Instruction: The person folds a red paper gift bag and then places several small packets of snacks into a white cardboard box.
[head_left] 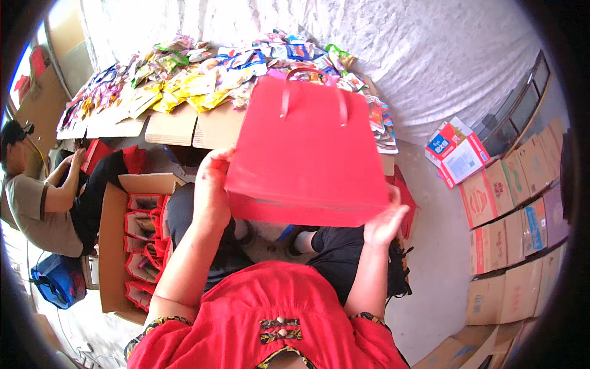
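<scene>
A red gift bag (310,150) with ribbon handles is held up in front of me, its broad face and part of its bottom toward me. On its left lower edge, my left hand (213,187) is closed with the fingers partly behind the bag. My right hand (386,220) grips the lower right corner, some fingers hidden by the bag. Beyond it, many snack packets (203,80) lie heaped on flattened cardboard. To my left stands an open carton (115,246) with several red bags (142,224) upright inside, some with packets in them.
At the far left a seated co-worker (46,197) handles red bags. A blue bag (59,281) lies on the floor nearby. Stacked cardboard boxes (507,237) line the right side, with a white-and-red carton (458,150) behind them. White sheeting (424,55) hangs at the back.
</scene>
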Action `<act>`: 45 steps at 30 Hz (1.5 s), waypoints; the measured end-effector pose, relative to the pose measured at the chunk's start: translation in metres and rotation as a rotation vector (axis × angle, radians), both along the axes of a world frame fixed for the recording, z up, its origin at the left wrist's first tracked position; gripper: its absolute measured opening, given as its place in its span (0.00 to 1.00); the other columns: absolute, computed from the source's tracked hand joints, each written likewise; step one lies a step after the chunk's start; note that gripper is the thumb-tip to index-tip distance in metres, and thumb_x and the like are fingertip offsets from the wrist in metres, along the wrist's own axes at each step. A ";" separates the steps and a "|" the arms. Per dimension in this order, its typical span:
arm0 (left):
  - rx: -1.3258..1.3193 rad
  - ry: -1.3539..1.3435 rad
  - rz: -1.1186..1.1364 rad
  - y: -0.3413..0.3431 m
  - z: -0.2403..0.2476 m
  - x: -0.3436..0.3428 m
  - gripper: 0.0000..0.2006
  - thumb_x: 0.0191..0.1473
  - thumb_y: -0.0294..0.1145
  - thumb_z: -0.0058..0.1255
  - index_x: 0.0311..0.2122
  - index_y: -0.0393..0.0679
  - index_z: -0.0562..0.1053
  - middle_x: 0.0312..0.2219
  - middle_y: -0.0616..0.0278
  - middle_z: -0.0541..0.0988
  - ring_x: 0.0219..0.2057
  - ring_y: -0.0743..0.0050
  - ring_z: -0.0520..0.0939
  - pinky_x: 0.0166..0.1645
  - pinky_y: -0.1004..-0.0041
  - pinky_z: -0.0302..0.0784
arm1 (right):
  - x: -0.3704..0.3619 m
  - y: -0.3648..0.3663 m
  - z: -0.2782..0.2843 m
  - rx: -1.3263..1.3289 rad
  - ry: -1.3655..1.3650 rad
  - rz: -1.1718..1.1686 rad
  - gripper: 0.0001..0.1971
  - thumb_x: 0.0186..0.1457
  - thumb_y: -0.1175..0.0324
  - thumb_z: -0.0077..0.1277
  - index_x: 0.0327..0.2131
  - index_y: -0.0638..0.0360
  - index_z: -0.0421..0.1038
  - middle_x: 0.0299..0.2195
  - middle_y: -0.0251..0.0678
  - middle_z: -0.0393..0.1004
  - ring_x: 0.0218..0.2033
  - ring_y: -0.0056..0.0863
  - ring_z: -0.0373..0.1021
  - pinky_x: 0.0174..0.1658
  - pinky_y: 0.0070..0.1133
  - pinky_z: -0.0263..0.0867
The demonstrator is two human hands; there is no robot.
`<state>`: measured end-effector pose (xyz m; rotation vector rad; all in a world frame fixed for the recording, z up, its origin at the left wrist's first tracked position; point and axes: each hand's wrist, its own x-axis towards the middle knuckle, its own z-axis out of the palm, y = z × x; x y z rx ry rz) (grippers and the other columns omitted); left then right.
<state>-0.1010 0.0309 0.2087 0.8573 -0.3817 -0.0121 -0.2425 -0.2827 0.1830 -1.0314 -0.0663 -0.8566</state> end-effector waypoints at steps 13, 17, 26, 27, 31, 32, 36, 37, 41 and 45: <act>0.150 -0.068 -0.025 0.008 -0.008 -0.002 0.42 0.54 0.56 0.60 0.66 0.40 0.60 0.50 0.66 0.74 0.50 0.77 0.74 0.56 0.72 0.69 | 0.014 -0.003 -0.015 -0.108 0.448 0.106 0.46 0.62 0.28 0.28 0.65 0.60 0.56 0.60 0.38 0.66 0.59 0.30 0.63 0.60 0.28 0.58; 0.320 0.094 -0.222 0.015 -0.049 0.015 0.47 0.59 0.74 0.29 0.68 0.39 0.58 0.49 0.64 0.76 0.42 0.79 0.74 0.47 0.77 0.66 | 0.024 0.006 -0.044 -0.101 0.586 0.157 0.47 0.62 0.26 0.24 0.66 0.60 0.55 0.60 0.37 0.66 0.58 0.28 0.63 0.60 0.29 0.57; 0.165 0.348 -0.074 0.008 -0.155 0.023 0.23 0.68 0.57 0.31 0.38 0.50 0.73 0.50 0.65 0.77 0.52 0.69 0.73 0.58 0.65 0.59 | 0.041 -0.010 -0.159 0.284 0.905 0.171 0.44 0.63 0.31 0.32 0.65 0.62 0.51 0.66 0.49 0.55 0.65 0.44 0.55 0.66 0.40 0.47; 0.177 0.502 -0.012 0.005 -0.165 0.022 0.23 0.68 0.58 0.33 0.33 0.51 0.71 0.48 0.66 0.77 0.52 0.70 0.73 0.58 0.65 0.59 | 0.045 -0.005 -0.163 0.361 0.936 0.142 0.48 0.61 0.29 0.33 0.68 0.64 0.46 0.69 0.51 0.48 0.69 0.47 0.49 0.68 0.44 0.42; 0.181 0.806 0.045 -0.011 -0.223 0.020 0.28 0.65 0.65 0.33 0.49 0.52 0.72 0.48 0.68 0.76 0.54 0.68 0.70 0.60 0.56 0.54 | 0.051 0.007 -0.211 0.390 1.053 0.249 0.46 0.57 0.24 0.34 0.67 0.48 0.50 0.70 0.43 0.49 0.68 0.49 0.47 0.66 0.53 0.35; 0.193 0.876 -0.014 -0.013 -0.223 0.016 0.28 0.64 0.65 0.35 0.52 0.53 0.72 0.50 0.68 0.76 0.54 0.67 0.69 0.61 0.54 0.53 | 0.051 0.014 -0.219 0.410 1.103 0.234 0.43 0.57 0.25 0.35 0.64 0.47 0.57 0.69 0.43 0.51 0.67 0.47 0.49 0.65 0.56 0.35; 0.300 0.992 -0.088 -0.016 -0.251 0.013 0.25 0.63 0.57 0.45 0.58 0.52 0.68 0.53 0.68 0.73 0.51 0.67 0.73 0.54 0.61 0.65 | 0.049 0.025 -0.236 0.223 1.207 0.177 0.31 0.63 0.37 0.41 0.55 0.53 0.66 0.57 0.38 0.65 0.58 0.36 0.61 0.60 0.39 0.52; 0.434 0.919 -0.011 -0.020 -0.257 0.011 0.24 0.63 0.52 0.48 0.59 0.50 0.66 0.52 0.66 0.73 0.50 0.68 0.73 0.52 0.63 0.67 | 0.050 0.026 -0.237 0.124 1.140 0.147 0.26 0.65 0.43 0.44 0.52 0.56 0.67 0.53 0.37 0.68 0.54 0.32 0.63 0.57 0.32 0.56; 0.585 0.812 0.124 -0.030 -0.249 0.012 0.22 0.61 0.31 0.52 0.59 0.41 0.64 0.51 0.61 0.73 0.50 0.70 0.74 0.56 0.68 0.68 | 0.056 0.029 -0.230 -0.636 0.929 -0.284 0.11 0.60 0.69 0.54 0.43 0.64 0.70 0.48 0.43 0.72 0.51 0.35 0.68 0.56 0.30 0.61; 0.622 0.727 0.258 -0.029 -0.243 0.017 0.20 0.61 0.23 0.47 0.58 0.40 0.65 0.51 0.61 0.73 0.52 0.71 0.73 0.58 0.73 0.66 | 0.080 0.052 -0.146 -0.789 0.834 0.188 0.07 0.60 0.73 0.50 0.39 0.67 0.73 0.42 0.45 0.77 0.44 0.45 0.74 0.50 0.31 0.69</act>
